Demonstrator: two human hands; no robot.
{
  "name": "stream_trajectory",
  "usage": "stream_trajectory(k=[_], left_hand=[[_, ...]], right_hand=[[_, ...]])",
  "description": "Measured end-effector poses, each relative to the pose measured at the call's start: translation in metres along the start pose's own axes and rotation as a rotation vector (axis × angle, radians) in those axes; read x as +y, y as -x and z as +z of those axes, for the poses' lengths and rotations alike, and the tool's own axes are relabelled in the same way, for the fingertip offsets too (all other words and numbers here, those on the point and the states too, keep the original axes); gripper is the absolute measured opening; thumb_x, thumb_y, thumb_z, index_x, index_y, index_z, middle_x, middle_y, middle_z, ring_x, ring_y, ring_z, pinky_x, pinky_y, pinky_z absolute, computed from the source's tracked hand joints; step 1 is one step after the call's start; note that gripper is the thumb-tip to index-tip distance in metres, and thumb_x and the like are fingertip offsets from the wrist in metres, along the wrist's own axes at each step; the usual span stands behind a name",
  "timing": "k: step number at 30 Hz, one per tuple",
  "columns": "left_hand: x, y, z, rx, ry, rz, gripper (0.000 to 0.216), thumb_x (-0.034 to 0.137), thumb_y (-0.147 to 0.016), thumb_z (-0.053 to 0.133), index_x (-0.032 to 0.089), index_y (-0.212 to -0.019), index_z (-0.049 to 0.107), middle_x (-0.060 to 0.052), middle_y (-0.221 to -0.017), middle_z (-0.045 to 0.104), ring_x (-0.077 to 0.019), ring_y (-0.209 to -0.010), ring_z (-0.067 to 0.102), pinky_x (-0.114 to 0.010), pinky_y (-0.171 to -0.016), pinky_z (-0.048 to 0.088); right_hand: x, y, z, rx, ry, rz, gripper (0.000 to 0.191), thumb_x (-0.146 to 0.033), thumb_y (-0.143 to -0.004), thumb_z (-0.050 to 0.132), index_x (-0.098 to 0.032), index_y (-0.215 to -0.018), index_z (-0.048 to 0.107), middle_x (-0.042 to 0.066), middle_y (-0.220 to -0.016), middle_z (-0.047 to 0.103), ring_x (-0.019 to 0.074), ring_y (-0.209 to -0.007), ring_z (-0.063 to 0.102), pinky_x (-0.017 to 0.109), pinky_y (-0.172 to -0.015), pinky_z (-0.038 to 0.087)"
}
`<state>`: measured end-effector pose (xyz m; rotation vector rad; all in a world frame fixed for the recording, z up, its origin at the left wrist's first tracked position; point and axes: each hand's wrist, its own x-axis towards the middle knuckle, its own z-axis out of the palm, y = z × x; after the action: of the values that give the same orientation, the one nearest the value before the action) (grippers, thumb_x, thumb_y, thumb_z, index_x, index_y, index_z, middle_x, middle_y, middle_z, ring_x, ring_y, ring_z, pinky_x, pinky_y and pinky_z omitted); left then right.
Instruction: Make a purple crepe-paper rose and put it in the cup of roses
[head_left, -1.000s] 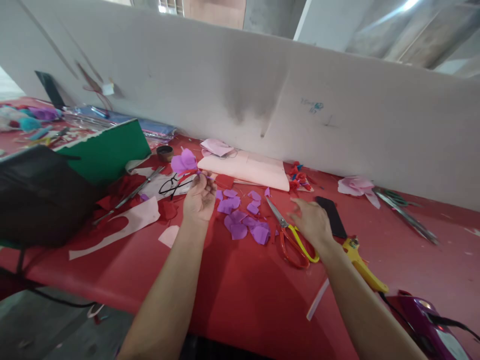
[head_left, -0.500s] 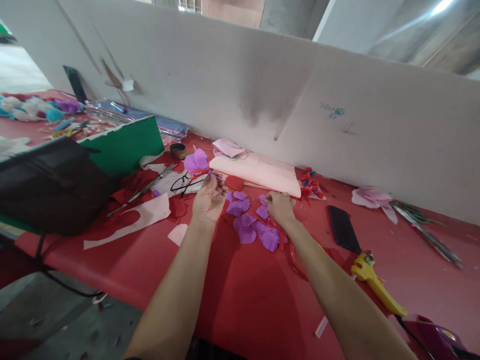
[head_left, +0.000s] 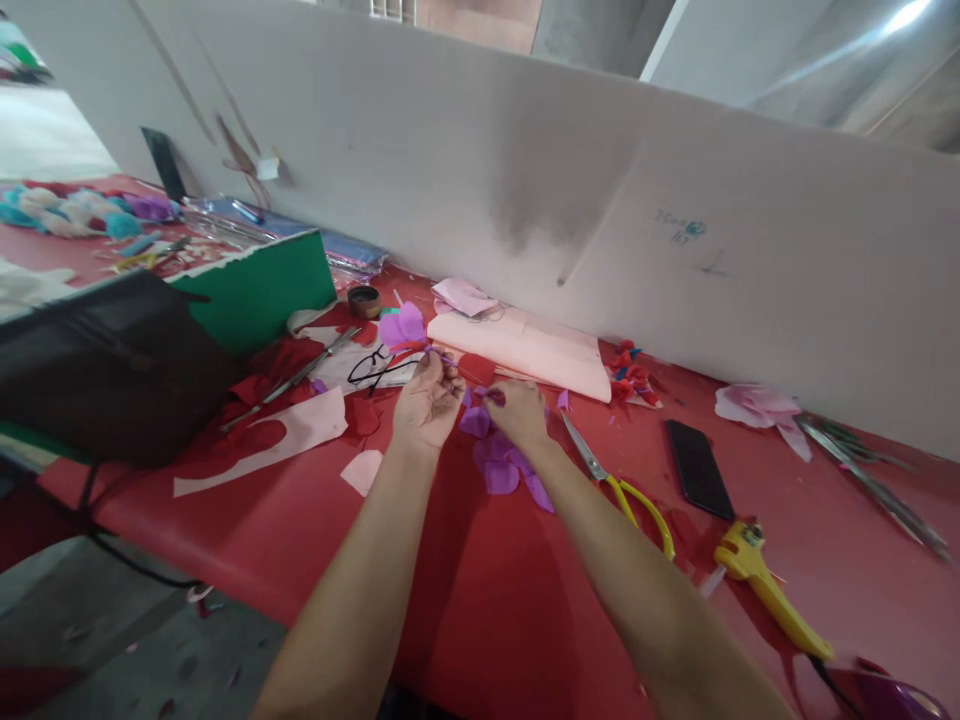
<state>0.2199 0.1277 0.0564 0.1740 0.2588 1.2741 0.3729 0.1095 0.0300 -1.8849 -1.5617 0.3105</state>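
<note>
My left hand [head_left: 427, 405] is closed round the thin stem of a purple paper flower [head_left: 403, 327], whose bloom sticks out above the hand. Right beside it, almost touching, my right hand [head_left: 519, 412] pinches a small purple paper petal [head_left: 493, 396] in its fingertips. Several loose purple petals [head_left: 501, 468] lie on the red table [head_left: 480, 590] just under and in front of both hands.
Scissors with yellow and red handles [head_left: 616, 482], a black phone [head_left: 699, 468] and a yellow glue gun [head_left: 765, 585] lie to the right. A pink paper roll [head_left: 525, 350], black glasses [head_left: 371, 368], a green board [head_left: 255, 290] and a black bag [head_left: 105, 365] lie behind and left.
My right hand moved left from the scissors to the petal pile, took a petal and brought it up beside my left hand. The left hand kept hold of the flower.
</note>
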Motion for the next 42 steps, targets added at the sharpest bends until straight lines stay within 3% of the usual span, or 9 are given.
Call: stream_trajectory(k=[6, 13, 20, 25, 31, 38, 42], left_hand=[[-0.001, 0.003, 0.004, 0.047, -0.035, -0.004, 0.005, 0.014, -0.079, 0.063, 0.016, -0.075, 0.063, 0.002, -0.068, 0.061, -0.0055, -0.058, 0.053, -0.019, -0.058, 0.043], [-0.003, 0.004, 0.006, 0.065, -0.028, -0.037, 0.006, 0.015, -0.079, 0.064, 0.018, -0.073, 0.062, 0.003, -0.067, 0.06, -0.0045, -0.056, 0.053, -0.018, -0.058, 0.044], [0.015, 0.002, 0.004, 0.047, 0.029, 0.147, 0.011, 0.021, -0.081, 0.063, 0.02, -0.07, 0.063, 0.003, -0.064, 0.059, -0.0055, -0.056, 0.051, -0.019, -0.056, 0.041], [0.016, 0.002, 0.004, 0.045, 0.005, 0.157, 0.011, 0.022, -0.082, 0.061, 0.02, -0.071, 0.063, 0.002, -0.064, 0.059, -0.0057, -0.056, 0.051, -0.019, -0.055, 0.041], [0.009, 0.002, 0.006, 0.027, 0.013, 0.087, 0.008, 0.02, -0.079, 0.065, 0.019, -0.071, 0.062, 0.003, -0.066, 0.059, -0.0044, -0.056, 0.051, -0.018, -0.055, 0.041], [0.0, 0.002, 0.004, -0.017, -0.007, 0.025, 0.006, 0.018, -0.079, 0.065, 0.018, -0.074, 0.062, 0.002, -0.068, 0.059, -0.0047, -0.057, 0.051, -0.018, -0.056, 0.042], [-0.002, 0.003, 0.005, 0.014, -0.03, -0.003, 0.005, 0.018, -0.079, 0.065, 0.018, -0.075, 0.062, 0.002, -0.07, 0.06, -0.0044, -0.056, 0.051, -0.018, -0.056, 0.042]], right_hand=[[0.005, -0.003, -0.015, 0.045, -0.296, 0.114, 0.023, -0.035, -0.079, 0.047, -0.018, -0.085, 0.061, 0.005, -0.081, 0.069, 0.0182, -0.077, 0.061, 0.032, -0.074, 0.047], [0.009, 0.01, -0.037, 0.007, -0.465, 0.203, 0.021, -0.037, -0.079, 0.047, -0.019, -0.084, 0.056, 0.002, -0.073, 0.067, 0.0139, -0.065, 0.062, 0.025, -0.063, 0.049], [0.008, 0.01, -0.021, -0.08, -0.287, 0.175, 0.021, -0.03, -0.081, 0.05, -0.018, -0.092, 0.063, 0.004, -0.078, 0.07, 0.0169, -0.071, 0.065, 0.029, -0.069, 0.049], [0.022, 0.007, -0.045, -0.034, -0.013, 0.141, 0.028, -0.02, -0.08, 0.05, -0.018, -0.104, 0.065, 0.008, -0.101, 0.07, 0.0181, -0.091, 0.064, 0.031, -0.084, 0.045], [0.048, 0.007, -0.079, -0.099, 0.249, 0.151, 0.016, -0.018, -0.073, 0.058, -0.023, -0.079, 0.072, 0.002, -0.088, 0.073, 0.0198, -0.088, 0.064, 0.031, -0.085, 0.045], [0.054, -0.014, -0.055, -0.086, 0.338, 0.216, 0.007, -0.023, -0.067, 0.068, -0.02, -0.072, 0.072, 0.013, -0.093, 0.071, 0.0355, -0.11, 0.053, 0.052, -0.092, 0.037], [0.054, -0.024, -0.054, -0.073, 0.214, 0.253, 0.002, -0.017, -0.066, 0.065, -0.019, -0.065, 0.066, 0.009, -0.083, 0.071, 0.0298, -0.1, 0.058, 0.047, -0.088, 0.041]])
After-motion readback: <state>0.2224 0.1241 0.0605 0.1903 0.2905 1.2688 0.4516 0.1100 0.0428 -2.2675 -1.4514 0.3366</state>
